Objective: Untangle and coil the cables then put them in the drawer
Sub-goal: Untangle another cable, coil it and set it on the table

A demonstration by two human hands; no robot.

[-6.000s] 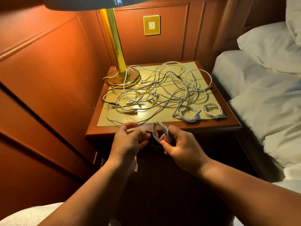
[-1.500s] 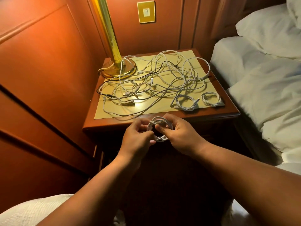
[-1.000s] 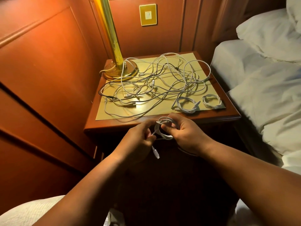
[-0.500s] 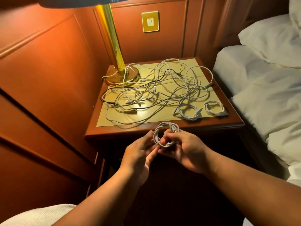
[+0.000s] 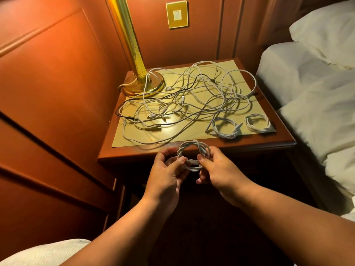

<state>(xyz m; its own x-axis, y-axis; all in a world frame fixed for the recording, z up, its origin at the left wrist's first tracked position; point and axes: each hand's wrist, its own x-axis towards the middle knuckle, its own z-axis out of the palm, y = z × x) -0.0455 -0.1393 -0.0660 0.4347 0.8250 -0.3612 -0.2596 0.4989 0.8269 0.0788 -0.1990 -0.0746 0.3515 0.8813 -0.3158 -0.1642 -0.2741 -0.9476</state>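
A white cable wound into a small coil (image 5: 192,150) hangs in front of the nightstand's front edge. My right hand (image 5: 218,169) pinches the coil's right side. My left hand (image 5: 166,172) pinches the cable's loose end at the coil's lower left. A tangle of white and black cables (image 5: 192,104) spreads over the nightstand top (image 5: 284,140). Two finished white coils lie at the front right of the top, one (image 5: 224,128) beside the other (image 5: 258,122). The drawer is lost in the dark below the top.
A brass lamp (image 5: 143,81) stands at the nightstand's back left corner. A bed with white bedding (image 5: 315,96) lies close on the right. Wood-panelled wall (image 5: 57,93) runs along the left. A brass wall plate (image 5: 177,14) sits behind.
The cable went from a few loose loops to a full coil between my hands. In the last half second my left hand has taken the loose end at the coil's lower left.
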